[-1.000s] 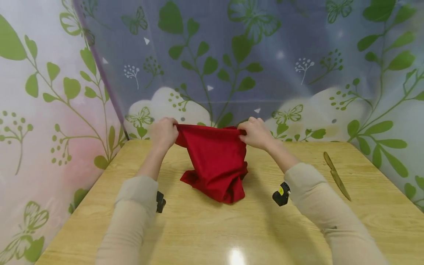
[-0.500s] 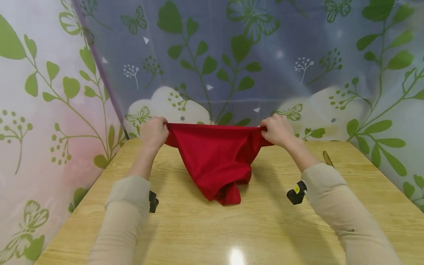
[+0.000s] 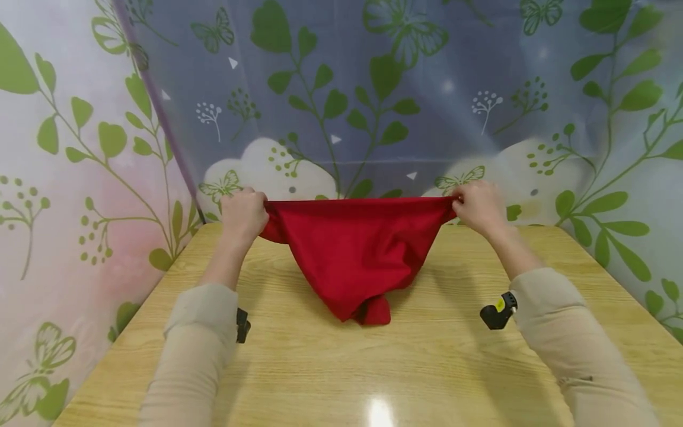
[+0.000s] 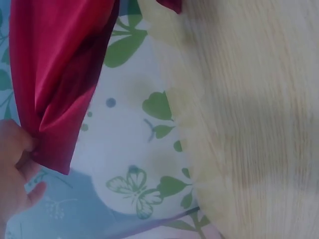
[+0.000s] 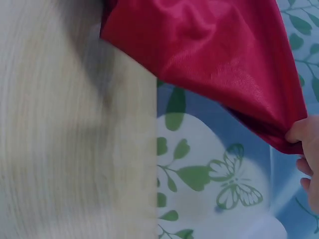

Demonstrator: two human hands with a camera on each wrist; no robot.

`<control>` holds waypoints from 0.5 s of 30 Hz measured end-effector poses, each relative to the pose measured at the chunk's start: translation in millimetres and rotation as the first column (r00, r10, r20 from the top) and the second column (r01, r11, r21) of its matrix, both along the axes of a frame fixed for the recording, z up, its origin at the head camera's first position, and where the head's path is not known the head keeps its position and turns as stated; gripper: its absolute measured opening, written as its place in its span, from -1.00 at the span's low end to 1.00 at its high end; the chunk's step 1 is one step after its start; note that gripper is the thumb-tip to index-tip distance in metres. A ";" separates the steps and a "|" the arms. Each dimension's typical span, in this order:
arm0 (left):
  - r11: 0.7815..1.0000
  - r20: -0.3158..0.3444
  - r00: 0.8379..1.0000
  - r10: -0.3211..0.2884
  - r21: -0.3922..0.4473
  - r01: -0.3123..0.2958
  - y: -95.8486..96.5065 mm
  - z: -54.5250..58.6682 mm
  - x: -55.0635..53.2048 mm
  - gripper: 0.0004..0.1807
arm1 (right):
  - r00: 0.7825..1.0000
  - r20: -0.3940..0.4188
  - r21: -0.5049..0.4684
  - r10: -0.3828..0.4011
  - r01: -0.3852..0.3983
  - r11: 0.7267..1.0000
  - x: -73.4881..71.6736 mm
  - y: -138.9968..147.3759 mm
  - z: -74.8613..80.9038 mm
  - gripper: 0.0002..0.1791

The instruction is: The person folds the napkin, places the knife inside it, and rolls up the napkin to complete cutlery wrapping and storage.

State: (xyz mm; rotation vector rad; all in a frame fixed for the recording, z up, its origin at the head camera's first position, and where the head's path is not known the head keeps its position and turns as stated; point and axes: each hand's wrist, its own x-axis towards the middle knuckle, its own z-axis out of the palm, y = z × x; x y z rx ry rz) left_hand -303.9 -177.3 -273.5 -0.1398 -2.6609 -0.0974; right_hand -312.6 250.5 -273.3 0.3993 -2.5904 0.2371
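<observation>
Cloth (image 3: 352,243) held taut between two pinching hands

A straight, nearly level upper edge runs from one grip to the other, so the red cloth's longest line lies left to right, squarely across the person's front. The left hand (image 3: 243,216) pinches one end of that edge and the right hand (image 3: 480,207) the other; the fingers of each are closed on the fabric, and neither is nearer than the other in any way that counts. From the grips the rest of the cloth hangs down between them and narrows to a bunched, folded tip roughly midway, over the table (image 3: 320,379). Whether that tip touches the wood I cannot tell. Loose folds gather in the right half, while a small flap droops below the left grip.

Both wrist views show the fabric converging on the gripping fingers, its corner poking just past them. Behind, a leaf-patterned backdrop (image 3: 448,118) rises beyond the table's far edge. No container shows in any view.
</observation>
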 end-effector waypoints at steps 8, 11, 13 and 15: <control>1.000 -0.070 0.997 0.009 -0.003 -0.009 -5.9 -7.6 1.0 -0.80 | 0.993 -0.066 -0.093 -0.101 0.095 0.991 10.9 22.8 19.5 -0.76; 0.998 -0.119 0.993 0.010 0.055 -0.004 -8.3 -7.7 -0.3 -0.76 | 0.984 -0.124 -0.150 -0.127 0.108 0.983 15.6 30.5 26.8 -0.77; 0.994 -0.138 0.990 0.003 0.111 0.012 -8.2 -5.0 -0.9 -0.73 | 0.978 -0.157 -0.205 -0.135 0.101 0.974 19.2 33.6 33.2 -0.78; 0.987 -0.145 0.989 -0.004 0.161 0.028 -6.8 0.3 -1.0 -0.72 | 0.973 -0.189 -0.256 -0.130 0.079 0.963 22.6 36.1 41.0 -0.78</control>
